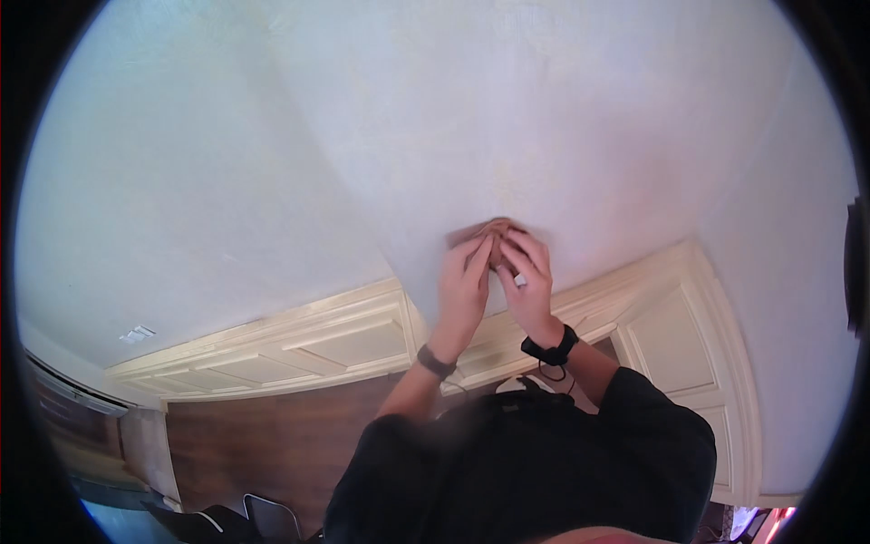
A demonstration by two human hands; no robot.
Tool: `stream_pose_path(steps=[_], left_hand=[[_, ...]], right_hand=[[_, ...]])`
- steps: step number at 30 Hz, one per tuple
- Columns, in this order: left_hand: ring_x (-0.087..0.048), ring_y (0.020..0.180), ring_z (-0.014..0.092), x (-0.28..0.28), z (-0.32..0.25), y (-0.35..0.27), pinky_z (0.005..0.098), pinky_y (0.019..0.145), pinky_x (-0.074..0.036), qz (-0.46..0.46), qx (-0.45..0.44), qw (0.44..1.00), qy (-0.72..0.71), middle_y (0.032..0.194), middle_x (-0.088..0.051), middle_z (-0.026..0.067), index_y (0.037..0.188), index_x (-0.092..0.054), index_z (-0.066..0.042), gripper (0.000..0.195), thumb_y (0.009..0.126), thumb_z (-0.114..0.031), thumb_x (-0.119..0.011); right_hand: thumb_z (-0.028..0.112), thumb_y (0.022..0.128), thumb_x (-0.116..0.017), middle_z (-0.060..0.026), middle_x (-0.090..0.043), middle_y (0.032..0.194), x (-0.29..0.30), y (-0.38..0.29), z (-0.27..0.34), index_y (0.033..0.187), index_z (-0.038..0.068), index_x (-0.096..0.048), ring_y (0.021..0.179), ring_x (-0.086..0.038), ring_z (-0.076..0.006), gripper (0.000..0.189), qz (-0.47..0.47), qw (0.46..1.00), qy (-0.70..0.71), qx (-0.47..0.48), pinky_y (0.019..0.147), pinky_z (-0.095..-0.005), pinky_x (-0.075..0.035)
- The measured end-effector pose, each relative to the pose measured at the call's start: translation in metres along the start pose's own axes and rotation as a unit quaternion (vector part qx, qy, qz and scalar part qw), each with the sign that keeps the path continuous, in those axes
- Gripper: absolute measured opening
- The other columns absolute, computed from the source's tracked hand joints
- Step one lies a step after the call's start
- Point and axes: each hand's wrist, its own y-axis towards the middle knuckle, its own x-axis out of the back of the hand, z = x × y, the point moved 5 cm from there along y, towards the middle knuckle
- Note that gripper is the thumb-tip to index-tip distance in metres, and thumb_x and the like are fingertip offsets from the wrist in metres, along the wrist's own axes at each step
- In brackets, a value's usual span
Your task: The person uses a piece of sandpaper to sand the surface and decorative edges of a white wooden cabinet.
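A crumpled or folded reddish-brown sheet (pixel 500 227), perhaps paper or cloth, is pinched between my two hands in front of a pale painted wall (pixel 326 149). From the left, my left hand (pixel 464 279) grips it with the fingers extended and close together. My right hand (pixel 529 268) holds the other side, its fingertips almost meeting those of the left. A flat corner of the sheet sticks out past the left fingers. Whether it touches the wall I cannot tell. Between the right thumb and fingers a small white patch shows. Both wrists wear dark bands.
Cream panelled wainscoting (pixel 285 353) runs along the lower wall, with a cream panelled door or frame (pixel 669 340) to the right. A white switch plate (pixel 137 333) is on the left. Below lie a brown wood floor (pixel 258 442) and a dark chair (pixel 272 517).
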Motion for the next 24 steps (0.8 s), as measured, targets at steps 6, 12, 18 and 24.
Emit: stream_pose_path(steps=[6,12,18,24], left_hand=[[-0.057,0.096,0.03,0.042,0.004,0.014,0.034,0.075,-0.049,-0.06,0.001,0.996,0.072,0.11,-0.058,0.014,0.112,-0.063,0.001,0.039,0.076,0.016,-0.059],[-0.058,0.096,0.029,0.075,-0.015,0.063,0.033,0.075,-0.05,-0.141,-0.046,0.983,0.108,0.109,-0.057,0.0137,0.115,-0.063,0.0,0.043,0.076,0.016,-0.059],[-0.06,0.093,0.025,0.105,-0.029,0.122,0.0297,0.069,-0.053,-0.175,-0.078,0.97,0.15,0.109,-0.057,0.0123,0.117,-0.063,-0.002,0.044,0.077,0.015,-0.058],[-0.062,0.087,0.02,0.111,-0.026,0.122,0.0256,0.063,-0.052,-0.175,-0.092,0.974,0.106,0.109,-0.057,0.0102,0.115,-0.063,-0.004,0.043,0.076,0.014,-0.06]], right_hand=[[-0.01,0.068,-0.068,-0.0128,-0.059,0.12,-0.012,0.04,0.056,0.107,0.001,-0.067,0.109,-0.053,-0.0316,0.041,0.016,0.996,0.05,0.068,0.091,-0.0379,-0.045],[-0.006,0.071,-0.066,-0.0142,-0.059,0.119,-0.007,0.093,0.093,0.107,0.002,-0.067,0.106,-0.053,-0.0337,0.037,0.025,0.991,0.056,0.119,0.09,-0.0389,-0.044],[-0.002,0.072,-0.066,-0.0124,-0.058,0.119,-0.001,0.147,0.131,0.111,0.005,-0.065,0.105,-0.053,-0.0344,0.039,-0.014,0.98,0.042,0.193,0.089,-0.0403,-0.045],[-0.001,0.071,-0.067,-0.0103,-0.057,0.121,-0.011,0.142,0.131,0.112,0.007,-0.064,0.107,-0.052,-0.0342,0.042,-0.044,0.975,0.028,0.217,0.089,-0.0404,-0.045]])
